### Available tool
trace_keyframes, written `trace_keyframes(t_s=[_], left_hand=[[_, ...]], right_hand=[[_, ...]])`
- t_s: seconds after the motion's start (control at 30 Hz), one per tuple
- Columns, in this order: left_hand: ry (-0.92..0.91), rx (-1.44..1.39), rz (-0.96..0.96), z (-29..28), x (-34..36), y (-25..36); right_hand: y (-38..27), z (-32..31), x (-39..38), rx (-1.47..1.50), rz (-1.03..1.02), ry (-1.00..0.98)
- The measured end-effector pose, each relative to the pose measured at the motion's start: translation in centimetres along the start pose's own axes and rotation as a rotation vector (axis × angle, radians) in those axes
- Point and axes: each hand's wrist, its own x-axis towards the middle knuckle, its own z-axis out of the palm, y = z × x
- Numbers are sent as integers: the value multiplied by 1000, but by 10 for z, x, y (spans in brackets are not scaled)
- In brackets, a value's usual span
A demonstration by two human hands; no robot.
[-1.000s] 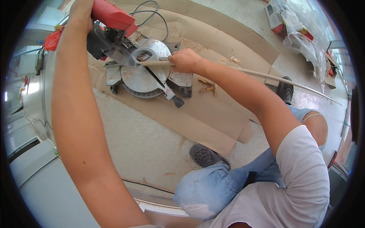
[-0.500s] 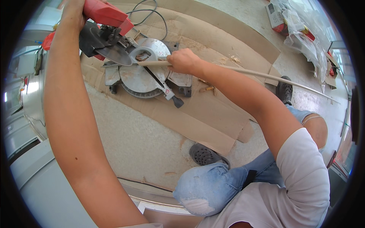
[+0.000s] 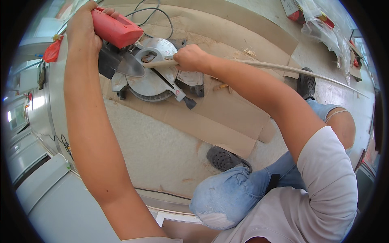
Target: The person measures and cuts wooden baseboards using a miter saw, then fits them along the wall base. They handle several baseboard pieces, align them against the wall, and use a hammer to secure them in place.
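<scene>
A mitre saw (image 3: 144, 86) with a round grey metal table stands low on cardboard. My left hand (image 3: 86, 30) is closed round the red handle (image 3: 117, 29) of its saw head. Below the handle, the round blade (image 3: 130, 68) comes down close to the table, next to the end of a strip; whether they touch cannot be made out. My right hand (image 3: 189, 58) grips this long, thin, pale strip (image 3: 161, 63) near its left end, keeping it across the saw table. The strip's other end reaches far to the right, past my forearm.
Cardboard sheets (image 3: 227, 117) cover the floor, with wood scraps (image 3: 221, 86) and sawdust. A dark cable (image 3: 170, 24) loops behind the saw. At the far right lie clear plastic bags (image 3: 324, 34). My shoe (image 3: 225, 158) is near the cardboard's front edge; a light cabinet (image 3: 65, 202) stands at left.
The saw head has come down, with my left hand on its handle, bringing the blade closer to the table. My right hand keeps its grip on the strip. The view has shifted slightly.
</scene>
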Motion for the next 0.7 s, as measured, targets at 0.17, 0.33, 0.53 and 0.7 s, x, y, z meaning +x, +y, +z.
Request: trace_keyframes(t_s=[0.17,0.33,0.53,0.7], left_hand=[[-43,-35,-6,-10,13,-9],[28,-16,-15,14,-13,-2],[-18,-47,18,14,-21,-5],[27,-13,24,19,-30,-10]], right_hand=[[-1,1,2,2,-18,10],[2,2,1,1,-16,1],[2,9,6,-7,-38,24],[3,10,8,0,-21,21]])
